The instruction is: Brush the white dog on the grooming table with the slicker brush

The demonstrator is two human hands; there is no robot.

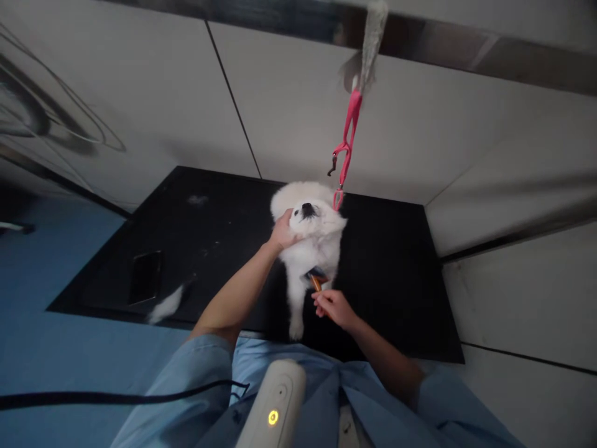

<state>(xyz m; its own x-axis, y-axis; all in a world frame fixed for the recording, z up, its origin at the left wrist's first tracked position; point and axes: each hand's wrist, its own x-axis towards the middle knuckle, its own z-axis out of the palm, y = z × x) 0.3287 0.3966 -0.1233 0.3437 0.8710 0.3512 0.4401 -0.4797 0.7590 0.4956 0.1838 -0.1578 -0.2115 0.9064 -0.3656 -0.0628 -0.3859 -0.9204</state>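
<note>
A fluffy white dog (310, 249) is on the black table (387, 280), facing me with its muzzle tipped up. My left hand (282, 231) is closed around the side of its head and jaw; some of the fingers are buried in fur. In my right hand (333, 306) is the orange handle of a slicker brush (316, 279), its head against the fur of the dog's chest near the top of a front leg. A pink grooming strap (349, 130) hangs down to the dog's neck on the right.
A dark phone (145, 277) and a clump of white fur (166, 306) lie on the table's left part. Behind the table runs a pale panelled wall (298, 106) with a metal bar (433, 40) above. A grey hose (23, 102) hangs at far left.
</note>
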